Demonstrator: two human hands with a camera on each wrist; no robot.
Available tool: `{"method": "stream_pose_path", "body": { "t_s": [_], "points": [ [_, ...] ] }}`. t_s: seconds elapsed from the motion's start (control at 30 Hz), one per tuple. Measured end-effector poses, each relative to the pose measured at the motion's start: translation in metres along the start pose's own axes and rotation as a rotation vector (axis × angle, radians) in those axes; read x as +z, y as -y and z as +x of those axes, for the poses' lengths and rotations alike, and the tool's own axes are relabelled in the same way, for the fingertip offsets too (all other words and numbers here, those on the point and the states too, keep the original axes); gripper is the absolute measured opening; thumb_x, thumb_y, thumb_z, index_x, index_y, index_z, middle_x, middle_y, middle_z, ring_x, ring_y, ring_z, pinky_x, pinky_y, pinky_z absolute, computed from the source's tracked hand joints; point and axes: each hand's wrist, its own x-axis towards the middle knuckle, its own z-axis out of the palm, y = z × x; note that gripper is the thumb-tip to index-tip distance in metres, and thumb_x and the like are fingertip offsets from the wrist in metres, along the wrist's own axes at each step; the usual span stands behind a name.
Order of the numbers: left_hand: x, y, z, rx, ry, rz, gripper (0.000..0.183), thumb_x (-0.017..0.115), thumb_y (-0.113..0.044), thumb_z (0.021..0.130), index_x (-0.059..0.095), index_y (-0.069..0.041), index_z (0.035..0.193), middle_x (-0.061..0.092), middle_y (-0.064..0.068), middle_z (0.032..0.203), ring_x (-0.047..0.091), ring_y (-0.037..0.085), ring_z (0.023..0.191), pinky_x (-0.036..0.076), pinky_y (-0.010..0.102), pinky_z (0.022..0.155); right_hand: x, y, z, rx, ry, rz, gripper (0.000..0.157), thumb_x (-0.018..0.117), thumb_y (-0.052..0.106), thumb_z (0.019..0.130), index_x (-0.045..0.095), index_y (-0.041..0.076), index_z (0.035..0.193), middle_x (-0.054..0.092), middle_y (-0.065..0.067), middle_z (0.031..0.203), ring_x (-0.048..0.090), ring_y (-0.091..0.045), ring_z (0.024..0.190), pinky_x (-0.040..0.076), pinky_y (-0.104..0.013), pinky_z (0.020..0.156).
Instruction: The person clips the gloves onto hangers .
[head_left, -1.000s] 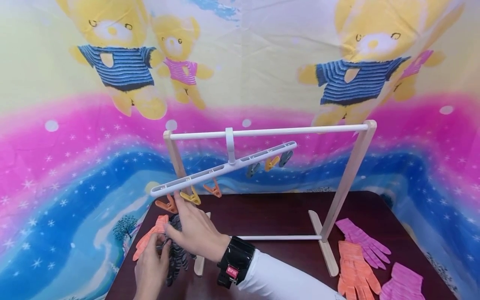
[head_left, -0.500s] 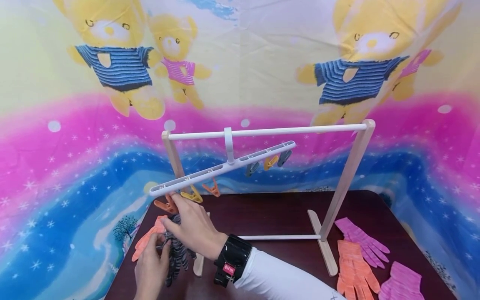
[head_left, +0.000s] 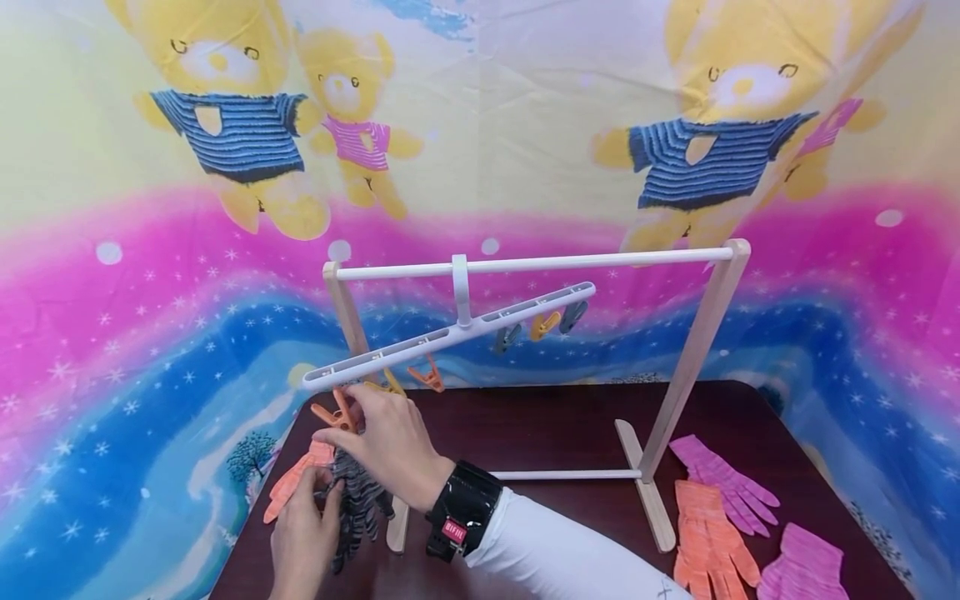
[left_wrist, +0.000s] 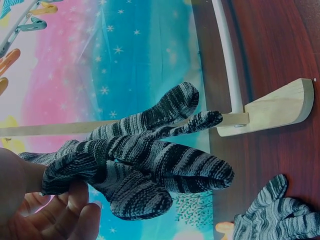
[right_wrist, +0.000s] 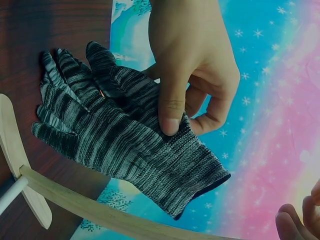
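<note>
In the head view my left hand (head_left: 303, 521) holds a black-and-grey striped knit glove (head_left: 356, 500) below the hanger's left end. The right wrist view shows my left thumb pressed on that glove (right_wrist: 125, 130) near its cuff, which points toward the lower right. My right hand (head_left: 397, 442) grips at an orange clothespin (head_left: 341, 417), index finger by its upper arm and thumb along its lower side. That clothespin hangs from the white hanger (head_left: 450, 337). In the right wrist view only a few right fingertips (right_wrist: 295, 222) show, at the lower right.
A wooden rack (head_left: 690, 358) with a white rod (head_left: 600, 260) carries the hanger, which has several more clothespins (head_left: 545, 325). An orange glove (head_left: 296, 483) is behind my left hand. More orange (head_left: 712, 533) and pink (head_left: 723, 483) gloves lie on the dark table (head_left: 555, 425) at right.
My right fingers have drawn back and closed in around the orange clothespin, which has turned slightly. My left hand stays in place with the striped glove; the hanger has shifted slightly right.
</note>
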Motion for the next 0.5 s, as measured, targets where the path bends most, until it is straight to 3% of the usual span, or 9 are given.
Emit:
{"method": "stream_pose_path", "body": {
  "t_s": [0.37, 0.5],
  "points": [
    [0.0009, -0.0011, -0.0002, 0.012, 0.006, -0.003, 0.017, 0.061, -0.018, 0.088, 0.052, -0.007, 0.099, 0.065, 0.013, 0.090, 0.053, 0.015, 0.057, 0.040, 0.035, 0.049, -0.0001, -0.0044, 0.0012, -0.075, 0.001, -0.109, 0.026, 0.058, 0.045, 0.088, 0.051, 0.021, 0.094, 0.039, 0.014, 0.063, 0.037, 0.003, 0.051, 0.028, -0.013, 0.047],
    [0.0014, -0.0021, -0.0017, 0.021, 0.002, -0.003, 0.016, 0.062, -0.017, 0.088, 0.052, -0.009, 0.098, 0.064, 0.010, 0.086, 0.052, 0.015, 0.056, 0.038, 0.033, 0.047, -0.0002, -0.0093, -0.0001, -0.092, 0.000, -0.166, 0.026, 0.057, 0.042, 0.089, 0.054, 0.019, 0.102, 0.045, 0.014, 0.061, 0.045, 0.003, 0.050, 0.030, -0.012, 0.047]
  ]
}}
